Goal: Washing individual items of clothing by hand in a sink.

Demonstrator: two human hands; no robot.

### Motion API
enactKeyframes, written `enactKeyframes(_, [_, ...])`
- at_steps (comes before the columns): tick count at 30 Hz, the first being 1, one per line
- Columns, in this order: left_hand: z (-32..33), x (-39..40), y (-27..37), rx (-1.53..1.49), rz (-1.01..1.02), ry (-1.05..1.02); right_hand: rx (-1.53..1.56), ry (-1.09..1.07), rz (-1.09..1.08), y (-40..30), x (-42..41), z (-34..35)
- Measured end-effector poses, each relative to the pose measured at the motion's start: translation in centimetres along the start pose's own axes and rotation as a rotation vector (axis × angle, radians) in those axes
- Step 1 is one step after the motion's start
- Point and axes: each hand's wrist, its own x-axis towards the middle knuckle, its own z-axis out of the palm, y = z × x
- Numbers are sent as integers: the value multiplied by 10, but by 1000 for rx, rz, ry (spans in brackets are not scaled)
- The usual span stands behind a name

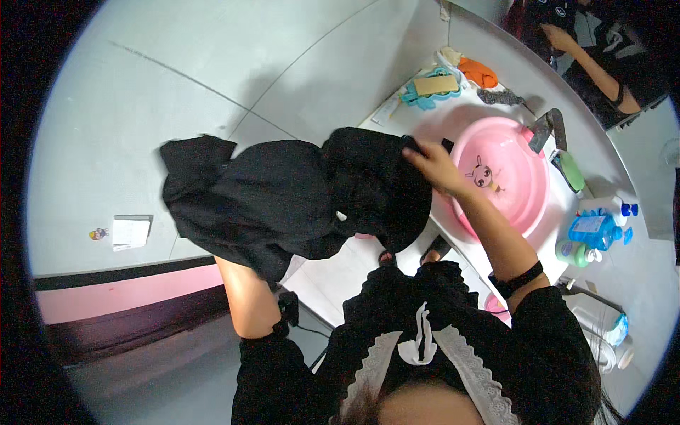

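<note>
A large black garment [281, 196] is spread in the air in front of me, left of a washbasin counter. My right hand [433, 164] grips its upper right edge, close to the rim of a pink plastic basin [539, 212]. The basin has a cartoon figure printed inside and sits under the faucet [555, 127]. My left forearm reaches up under the garment's lower left part; the left hand itself is hidden by the black cloth.
On the counter are a yellow soap bar [435, 85] on a blue dish, an orange cloth [478, 73], a green soap bar [572, 171] and several pump bottles [595, 231]. A mirror [589, 58] hangs behind. A switch plate [130, 232] is on the tiled wall.
</note>
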Motion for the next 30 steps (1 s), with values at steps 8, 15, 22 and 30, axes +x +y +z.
enactKeyframes(8, [-174, -30, -49, 125, -192, 156, 453, 267, -189, -184, -45, -18])
enactKeyframes(15, [-176, -23, -83, 1110, 14, -421, 468, 347, -279, -243, -60, 37])
enactKeyframes(22, [-38, -46, -119, 839, 80, -726, 576, 232, -258, -257, -81, 106])
enactKeyframes(30, [-33, -65, -87, 128, -108, -602, 771, 214, -385, -263, -96, 134])
